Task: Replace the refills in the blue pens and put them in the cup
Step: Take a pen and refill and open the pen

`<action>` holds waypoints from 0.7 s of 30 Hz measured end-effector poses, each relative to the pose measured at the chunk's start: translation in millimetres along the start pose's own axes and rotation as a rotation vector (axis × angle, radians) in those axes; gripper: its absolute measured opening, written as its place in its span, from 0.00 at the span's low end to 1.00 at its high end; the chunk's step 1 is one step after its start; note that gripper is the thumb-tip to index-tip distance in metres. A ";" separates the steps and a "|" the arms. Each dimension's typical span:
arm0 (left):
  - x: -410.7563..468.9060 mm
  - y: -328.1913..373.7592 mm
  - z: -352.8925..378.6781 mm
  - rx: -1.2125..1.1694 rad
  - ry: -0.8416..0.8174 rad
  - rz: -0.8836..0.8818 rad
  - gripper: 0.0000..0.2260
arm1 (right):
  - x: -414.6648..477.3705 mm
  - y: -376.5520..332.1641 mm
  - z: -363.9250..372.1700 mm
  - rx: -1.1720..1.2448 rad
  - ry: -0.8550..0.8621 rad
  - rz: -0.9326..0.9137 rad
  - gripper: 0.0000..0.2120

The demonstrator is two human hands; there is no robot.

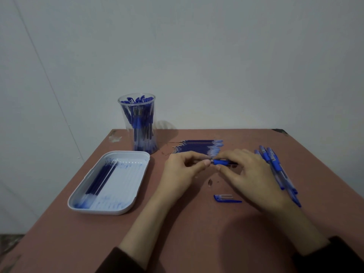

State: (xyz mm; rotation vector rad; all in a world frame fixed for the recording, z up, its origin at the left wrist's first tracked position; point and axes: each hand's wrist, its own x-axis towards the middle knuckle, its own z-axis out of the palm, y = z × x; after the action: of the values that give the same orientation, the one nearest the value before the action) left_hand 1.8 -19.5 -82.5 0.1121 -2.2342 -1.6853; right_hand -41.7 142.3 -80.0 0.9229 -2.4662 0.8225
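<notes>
Both hands meet over the middle of the table around one blue pen (221, 162). My right hand (246, 172) grips its blue grip section and barrel. My left hand (183, 170) pinches the pen's tip end between thumb and fingers. A row of new blue refills (199, 146) lies just behind the hands. A pile of blue pens (275, 166) lies to the right, partly under my right wrist. The pen's blue cap (226, 199) lies on the table in front of the hands. A clear cup (138, 123) full of blue pens stands at the back left.
A white tray (137, 186) with a few used refills and ink smears sits at the left. A small dark tip piece (210, 182) lies between the hands and the cap. The brown table (197, 233) ends against a pale wall.
</notes>
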 end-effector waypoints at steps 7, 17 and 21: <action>1.2 -1.6 -6.6 0.220 0.156 0.093 0.06 | 2.3 10.4 -4.2 -0.080 0.071 0.048 0.06; 3.0 -11.9 -14.4 0.728 0.161 0.355 0.07 | 4.2 16.3 -7.4 -0.173 0.034 0.118 0.06; 7.3 -18.4 -17.5 0.843 0.192 0.271 0.10 | 5.3 21.0 -12.9 -0.211 0.055 0.227 0.06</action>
State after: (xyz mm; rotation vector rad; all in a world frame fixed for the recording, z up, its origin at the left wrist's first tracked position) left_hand -2.1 -42.9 -94.2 0.1510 -2.5057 -0.5001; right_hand -58.0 161.0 -75.7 0.5476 -2.5794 0.6305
